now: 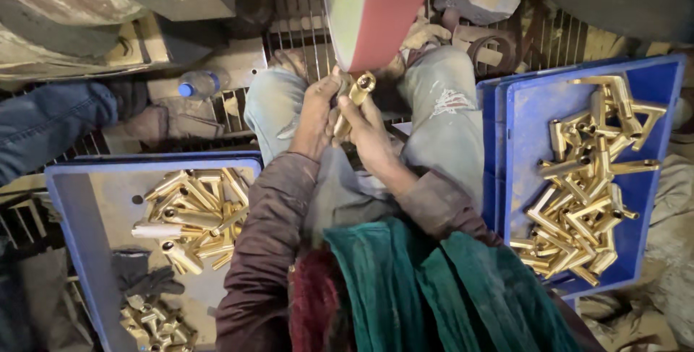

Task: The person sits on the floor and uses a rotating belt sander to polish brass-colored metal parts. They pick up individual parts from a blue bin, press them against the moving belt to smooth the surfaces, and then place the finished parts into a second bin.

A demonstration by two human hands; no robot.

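Note:
Both my hands hold one brass tube fitting (pixel 356 93) up against the lower edge of a red-faced spinning wheel (pixel 376 12). My left hand (pixel 316 117) grips the fitting from the left, my right hand (pixel 367 129) from the right and below. The open round end of the fitting points up toward the wheel. My knees in pale jeans flank the hands.
A blue tray (pixel 654 84) at right holds several brass fittings (pixel 585 186). A second blue tray (pixel 72 215) at left holds more brass fittings (pixel 195 215) and a dark glove (pixel 141 272). A plastic bottle (pixel 199 83) lies on the metal grating. Another person's denim sleeve (pixel 50 117) is far left.

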